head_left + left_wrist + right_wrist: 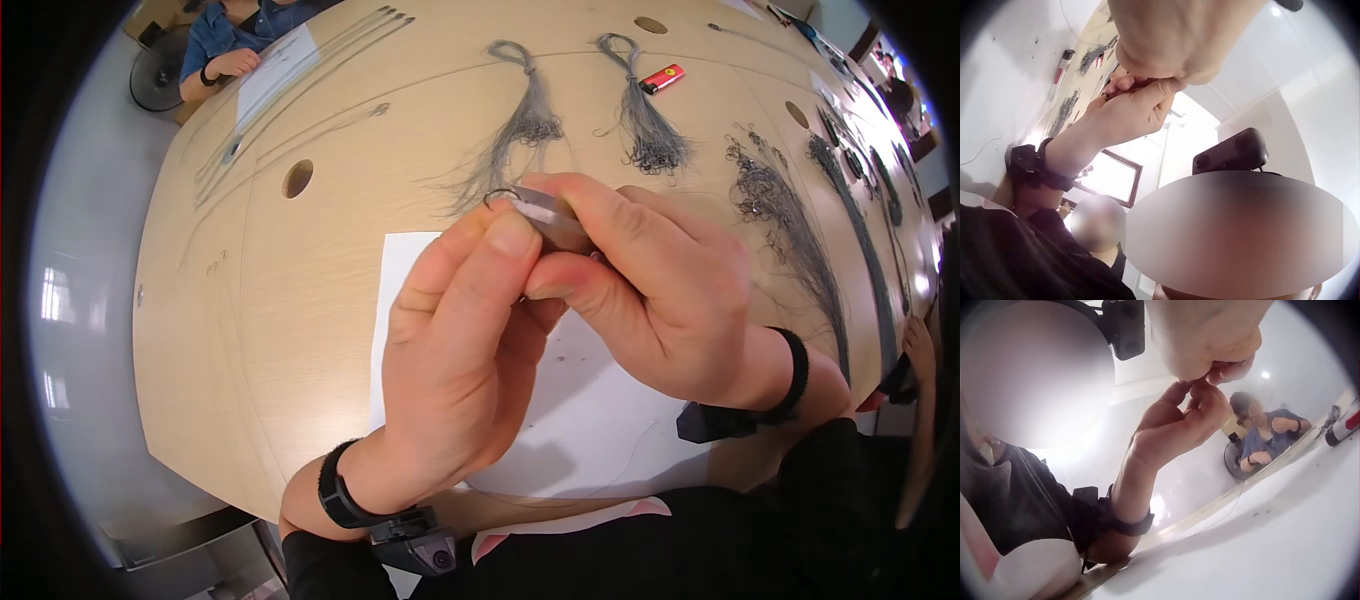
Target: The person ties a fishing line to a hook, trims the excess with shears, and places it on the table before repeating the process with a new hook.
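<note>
Both hands meet over a white paper sheet (590, 430) in the head view. My left hand (450, 330) pinches a small dark fish hook (490, 194) between thumb and forefinger, its bend showing above the fingertips. My right hand (665, 290) grips a flat silver metal tool (548, 218) between thumb and curled fingers, right beside the hook. I cannot tell the tool's exact kind. In the left wrist view the right hand (1125, 119) shows from below; in the right wrist view the left hand (1179, 428) does. Both wrist views leave hook and tool hidden behind fingers.
Two tied bundles of hooked line (525, 115) (640, 110) lie ahead, with a red lighter (662, 79) beside one. More hook bundles (785, 205) spread along the right. Long lines (290, 95) lie at the left. Another person (240, 45) sits across the table.
</note>
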`<state>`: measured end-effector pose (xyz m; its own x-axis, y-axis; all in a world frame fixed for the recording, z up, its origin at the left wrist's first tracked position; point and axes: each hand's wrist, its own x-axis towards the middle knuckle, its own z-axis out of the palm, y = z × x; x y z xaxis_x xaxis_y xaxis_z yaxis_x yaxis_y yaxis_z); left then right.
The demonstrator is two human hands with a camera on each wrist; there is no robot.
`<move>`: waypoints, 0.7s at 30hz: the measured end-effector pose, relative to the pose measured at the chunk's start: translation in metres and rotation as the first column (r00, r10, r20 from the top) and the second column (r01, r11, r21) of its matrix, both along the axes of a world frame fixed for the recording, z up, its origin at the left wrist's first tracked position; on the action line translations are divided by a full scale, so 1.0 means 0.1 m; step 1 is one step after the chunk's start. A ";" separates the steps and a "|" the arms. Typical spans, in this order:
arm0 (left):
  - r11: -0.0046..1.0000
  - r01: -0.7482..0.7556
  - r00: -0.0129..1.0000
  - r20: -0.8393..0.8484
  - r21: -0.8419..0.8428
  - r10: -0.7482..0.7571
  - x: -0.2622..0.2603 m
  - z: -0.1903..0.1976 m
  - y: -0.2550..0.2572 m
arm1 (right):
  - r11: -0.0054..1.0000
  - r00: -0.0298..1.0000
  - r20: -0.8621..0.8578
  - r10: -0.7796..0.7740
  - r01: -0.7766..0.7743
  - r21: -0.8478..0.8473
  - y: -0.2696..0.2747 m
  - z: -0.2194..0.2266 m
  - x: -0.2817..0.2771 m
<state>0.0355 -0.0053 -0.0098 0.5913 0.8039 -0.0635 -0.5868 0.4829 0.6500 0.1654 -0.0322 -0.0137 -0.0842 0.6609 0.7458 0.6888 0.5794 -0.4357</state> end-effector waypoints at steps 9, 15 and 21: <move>0.994 -0.041 0.998 -0.053 0.100 0.046 -0.07 0.04 0.00 | 0.999 0.999 -0.030 0.015 -0.016 -0.036 -0.03 0.10 0.01; 0.968 -0.171 0.982 -0.044 0.186 0.182 0.00 0.08 0.03 | 0.999 0.999 -0.033 0.001 -0.002 -0.047 -0.02 0.11 0.02; 0.911 -0.206 0.964 -0.086 0.356 0.252 -0.04 0.02 0.09 | 0.997 0.999 -0.001 -0.040 0.040 -0.063 -0.03 0.11 0.01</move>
<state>0.0317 0.0032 -0.0074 0.3935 0.9023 0.1762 -0.5558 0.0808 0.8274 0.1665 -0.0356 -0.0024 -0.0546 0.7096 0.7025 0.7098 0.5224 -0.4725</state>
